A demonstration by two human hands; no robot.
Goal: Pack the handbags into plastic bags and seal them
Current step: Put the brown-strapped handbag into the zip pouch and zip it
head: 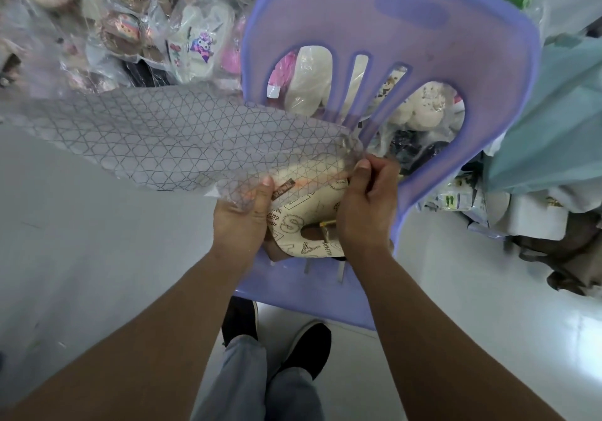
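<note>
In the upper left of the frame, a pile of packed goods [136, 26] lies in clear wrappers; by that evidence, part of the batch appears done. Extending from the left edge toward centre, the patterned plastic bag [169, 140] hangs flat and largely empty, its open mouth at the centre. At centre, the left hand [242, 217] pinches the bag's near edge between thumb and fingers. Between the hands, the cream handbag [309, 212], printed with letters, sits partly inside the mouth, with its handle end and gold fitting outside. The right hand [368, 205] is closed around the bag's far edge and the handbag. Both rest above the purple chair [456, 45] seat. Judged status: insertion of this handbag is under way; full insertion and sealing remain. More items show through the chair back.
</note>
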